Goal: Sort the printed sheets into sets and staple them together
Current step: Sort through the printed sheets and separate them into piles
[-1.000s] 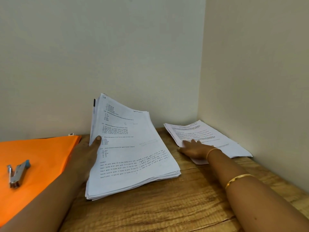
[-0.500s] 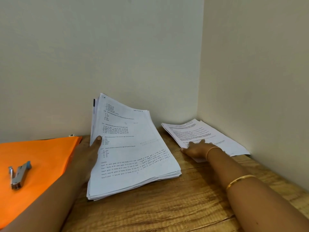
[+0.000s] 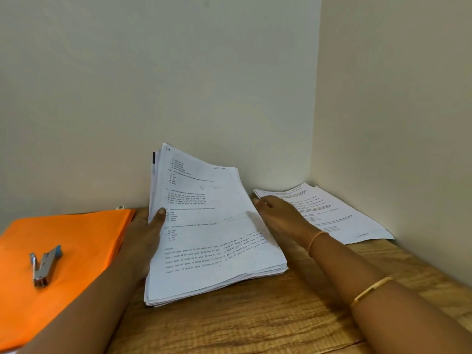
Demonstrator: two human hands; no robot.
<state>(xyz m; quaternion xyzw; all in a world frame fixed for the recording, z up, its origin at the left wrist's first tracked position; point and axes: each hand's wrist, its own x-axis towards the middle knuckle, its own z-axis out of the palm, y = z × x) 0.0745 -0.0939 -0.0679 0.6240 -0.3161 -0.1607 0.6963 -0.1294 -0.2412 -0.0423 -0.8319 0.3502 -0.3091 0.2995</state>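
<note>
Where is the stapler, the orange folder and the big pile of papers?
stapler (image 3: 43, 267), head view, on its metal body.
orange folder (image 3: 76, 231), head view, on its bare cover.
big pile of papers (image 3: 217, 238), head view, on the top sheet.

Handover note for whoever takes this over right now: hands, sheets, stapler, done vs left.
Left hand: props up the left edge of the main stack of printed sheets, thumb on the top page.
Right hand: open, empty, between the stack and the small pile of sheets in the corner.
Stapler: untouched on the orange folder, left.
Done: a few sheets set aside.
Left: sort the rest into sets, staple each.
</note>
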